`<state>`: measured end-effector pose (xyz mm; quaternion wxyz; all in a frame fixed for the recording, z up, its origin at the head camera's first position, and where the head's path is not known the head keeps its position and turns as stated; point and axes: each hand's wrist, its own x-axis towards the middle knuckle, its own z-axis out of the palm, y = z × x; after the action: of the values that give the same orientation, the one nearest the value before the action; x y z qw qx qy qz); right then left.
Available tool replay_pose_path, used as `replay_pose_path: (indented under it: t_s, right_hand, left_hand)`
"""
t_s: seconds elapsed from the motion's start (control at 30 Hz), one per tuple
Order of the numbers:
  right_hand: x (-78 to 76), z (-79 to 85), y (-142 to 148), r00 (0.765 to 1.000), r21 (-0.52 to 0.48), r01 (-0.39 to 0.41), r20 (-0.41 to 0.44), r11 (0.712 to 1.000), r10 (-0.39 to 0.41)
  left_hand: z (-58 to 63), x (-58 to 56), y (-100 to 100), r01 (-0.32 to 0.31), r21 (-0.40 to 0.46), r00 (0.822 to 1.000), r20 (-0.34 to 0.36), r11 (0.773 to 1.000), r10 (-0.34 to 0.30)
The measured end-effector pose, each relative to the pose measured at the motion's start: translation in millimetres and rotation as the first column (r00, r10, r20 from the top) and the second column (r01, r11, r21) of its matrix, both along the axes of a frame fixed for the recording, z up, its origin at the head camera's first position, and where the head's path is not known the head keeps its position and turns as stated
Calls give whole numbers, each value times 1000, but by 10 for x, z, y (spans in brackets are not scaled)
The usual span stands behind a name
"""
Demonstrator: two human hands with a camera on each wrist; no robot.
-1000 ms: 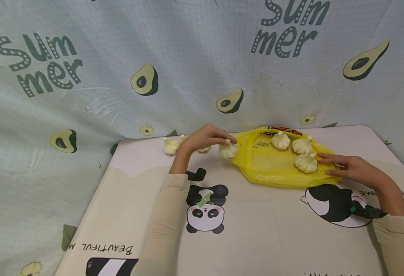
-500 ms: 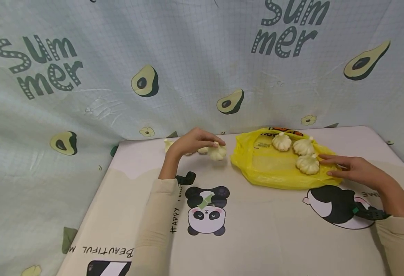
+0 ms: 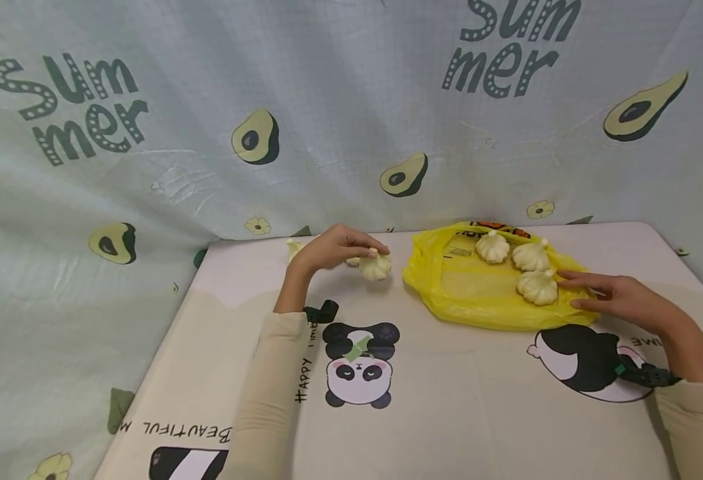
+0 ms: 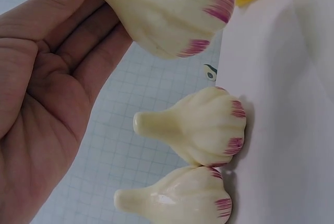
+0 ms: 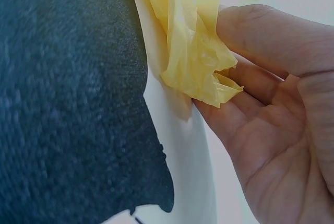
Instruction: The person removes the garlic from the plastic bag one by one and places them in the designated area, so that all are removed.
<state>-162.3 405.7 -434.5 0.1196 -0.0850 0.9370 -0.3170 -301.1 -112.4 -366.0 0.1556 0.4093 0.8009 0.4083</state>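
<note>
My left hand [image 3: 338, 248] holds a garlic bulb [image 3: 376, 267] by its top, left of a yellow plastic bag [image 3: 471, 319]. In the left wrist view, that bulb shows purple streaks at its base, and two more garlic bulbs [image 4: 209, 125] stand on the table beside the palm. From the head, those are partly hidden behind the left hand. Three garlic bulbs [image 3: 537, 288] lie inside the bag's open mouth, toward its right end. My right hand [image 3: 633, 303] pinches the bag's right edge; the crumpled yellow film [image 5: 198, 62] shows between thumb and fingers in the right wrist view.
The table [image 3: 435, 413] has a light cloth printed with pandas and lettering. A pale curtain [image 3: 327, 100] with avocado prints hangs along the back and left side. Black wrist straps [image 3: 648, 372] sit on both forearms.
My left hand has moved left from the bag's left edge, still holding the garlic bulb, and has slowed nearly to a stop. My right hand stays on the bag.
</note>
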Motion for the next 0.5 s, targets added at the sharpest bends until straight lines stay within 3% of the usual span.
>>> replay_pose_path:
  t_s: [0.5]
  right_hand:
    - [18, -7, -9, 999, 53, -14, -30, 999, 16]
  left_hand:
    - [-11, -20, -145, -45, -32, 999, 21, 998, 45]
